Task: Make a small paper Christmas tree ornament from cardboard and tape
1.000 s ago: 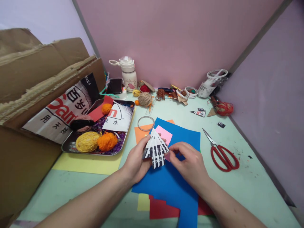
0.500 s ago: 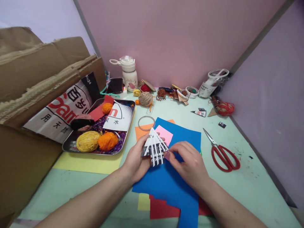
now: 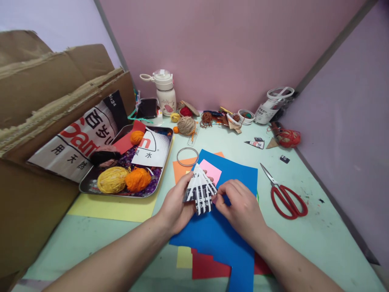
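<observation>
A folded piece of printed paper (image 3: pixel 199 186), white and black with slits cut into strips, rests in my left hand (image 3: pixel 174 207), thumb on its left edge and fingers behind. My right hand (image 3: pixel 240 202) pinches one strip at the paper's right edge between thumb and finger. Below both hands lies a large blue sheet (image 3: pixel 225 231). A pink paper square (image 3: pixel 211 170) and a metal ring (image 3: pixel 187 157) show just beyond the folded paper. Red-handled scissors (image 3: pixel 284 194) lie to the right of my right hand, slightly apart.
On the left, a metal tray (image 3: pixel 121 196) holds yarn balls and paper, beside a cardboard box (image 3: pixel 30 194). A bottle (image 3: pixel 166 95), yarn balls (image 3: pixel 186 126) and a plastic cup (image 3: pixel 269 107) line the back. Paper scraps (image 3: pixel 255 142) lie at the right.
The folded paper has turned slightly and shifted a little to the right in my left hand. My right hand stays at its right edge, fingers drawn slightly closer together.
</observation>
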`<state>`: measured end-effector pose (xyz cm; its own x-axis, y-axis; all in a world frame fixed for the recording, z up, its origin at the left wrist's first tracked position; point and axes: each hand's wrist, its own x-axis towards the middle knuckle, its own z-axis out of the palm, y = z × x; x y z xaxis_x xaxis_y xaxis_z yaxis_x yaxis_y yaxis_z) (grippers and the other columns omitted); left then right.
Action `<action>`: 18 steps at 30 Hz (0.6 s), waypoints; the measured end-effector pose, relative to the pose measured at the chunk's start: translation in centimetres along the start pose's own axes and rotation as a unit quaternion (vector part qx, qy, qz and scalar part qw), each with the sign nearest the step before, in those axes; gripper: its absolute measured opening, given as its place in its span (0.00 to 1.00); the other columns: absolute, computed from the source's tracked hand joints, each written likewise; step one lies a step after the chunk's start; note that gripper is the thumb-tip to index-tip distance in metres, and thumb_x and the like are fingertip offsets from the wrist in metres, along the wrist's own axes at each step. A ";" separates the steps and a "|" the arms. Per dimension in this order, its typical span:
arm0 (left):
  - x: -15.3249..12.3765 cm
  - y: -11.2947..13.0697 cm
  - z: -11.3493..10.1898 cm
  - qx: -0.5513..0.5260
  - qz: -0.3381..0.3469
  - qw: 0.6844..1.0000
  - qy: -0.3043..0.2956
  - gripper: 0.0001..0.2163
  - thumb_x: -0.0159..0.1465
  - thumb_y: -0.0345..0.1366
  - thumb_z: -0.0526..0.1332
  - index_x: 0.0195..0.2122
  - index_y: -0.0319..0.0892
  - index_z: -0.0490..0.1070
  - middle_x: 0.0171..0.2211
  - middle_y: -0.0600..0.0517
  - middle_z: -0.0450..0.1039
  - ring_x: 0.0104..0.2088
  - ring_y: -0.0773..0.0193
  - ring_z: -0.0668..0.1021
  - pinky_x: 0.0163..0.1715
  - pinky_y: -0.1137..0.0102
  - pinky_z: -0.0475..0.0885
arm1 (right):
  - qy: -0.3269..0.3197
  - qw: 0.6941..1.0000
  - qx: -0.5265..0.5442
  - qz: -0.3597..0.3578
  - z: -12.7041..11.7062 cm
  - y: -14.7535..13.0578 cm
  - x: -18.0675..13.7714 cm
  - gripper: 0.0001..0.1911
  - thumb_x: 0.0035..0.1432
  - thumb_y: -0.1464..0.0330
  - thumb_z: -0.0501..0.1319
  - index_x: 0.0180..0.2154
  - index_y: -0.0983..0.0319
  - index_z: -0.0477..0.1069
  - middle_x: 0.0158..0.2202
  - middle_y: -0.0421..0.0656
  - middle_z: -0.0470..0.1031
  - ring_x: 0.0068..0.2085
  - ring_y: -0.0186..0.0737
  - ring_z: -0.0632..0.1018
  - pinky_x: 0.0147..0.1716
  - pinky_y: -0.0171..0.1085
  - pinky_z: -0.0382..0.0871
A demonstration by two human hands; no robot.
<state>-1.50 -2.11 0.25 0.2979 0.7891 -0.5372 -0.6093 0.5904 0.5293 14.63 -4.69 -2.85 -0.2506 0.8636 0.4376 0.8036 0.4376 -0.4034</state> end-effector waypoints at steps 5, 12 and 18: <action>0.1 0.0 0.0 -0.002 0.003 1.000 -0.012 0.14 0.62 0.37 0.56 0.46 0.36 0.71 0.40 0.42 0.76 0.38 0.58 0.78 0.38 0.66 0.74 | -0.001 0.999 0.026 0.019 -0.1 0.0 -0.1 0.06 0.58 0.74 0.54 0.28 0.61 0.62 0.27 0.41 0.67 0.31 0.37 0.68 0.30 0.37 0.59; 0.1 0.2 0.2 -0.004 0.009 1.000 0.018 0.15 0.62 0.38 0.56 0.47 0.36 0.71 0.39 0.43 0.77 0.38 0.57 0.79 0.37 0.65 0.75 | -0.008 0.999 0.034 0.005 -0.4 -0.1 0.0 0.05 0.58 0.73 0.55 0.29 0.61 0.64 0.29 0.42 0.69 0.33 0.37 0.69 0.32 0.37 0.59; 0.0 0.0 0.1 0.001 0.015 1.000 0.001 0.14 0.62 0.38 0.56 0.46 0.37 0.72 0.39 0.44 0.77 0.37 0.58 0.79 0.38 0.67 0.74 | 0.002 1.000 0.015 -0.009 -0.2 0.0 0.0 0.06 0.58 0.73 0.55 0.29 0.61 0.65 0.28 0.43 0.70 0.32 0.38 0.69 0.32 0.37 0.60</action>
<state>-1.45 -2.06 0.26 0.2779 0.8059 -0.5228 -0.6167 0.5670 0.5461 14.71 -4.69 -2.70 -0.2634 0.8543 0.4480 0.7819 0.4610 -0.4195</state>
